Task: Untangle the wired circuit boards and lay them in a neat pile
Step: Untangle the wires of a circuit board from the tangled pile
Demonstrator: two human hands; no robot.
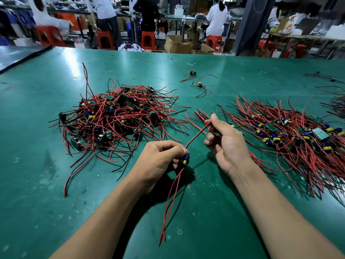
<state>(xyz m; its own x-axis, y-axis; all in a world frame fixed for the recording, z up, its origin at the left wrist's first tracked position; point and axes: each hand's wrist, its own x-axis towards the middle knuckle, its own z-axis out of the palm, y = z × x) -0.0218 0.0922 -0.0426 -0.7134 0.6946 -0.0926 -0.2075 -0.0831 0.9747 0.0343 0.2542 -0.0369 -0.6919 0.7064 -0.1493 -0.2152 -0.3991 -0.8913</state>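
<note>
A tangled heap of small circuit boards (115, 118) with red and black wires lies on the green table, left of centre. A combed-out pile of boards (291, 135) with wires running one way lies at the right. My left hand (160, 161) pinches one small board (184, 159) with blue and yellow parts; its red wires hang down toward me. My right hand (224, 141) pinches the far end of a red wire (196, 136) that runs up from that board, and seems to hold another small board in its fingers.
Two loose wired boards (199, 85) and a small yellow ring (133, 77) lie farther back on the green table (56, 184). More wires lie at the far right edge (336, 103). Beyond the table, people sit on orange stools at benches.
</note>
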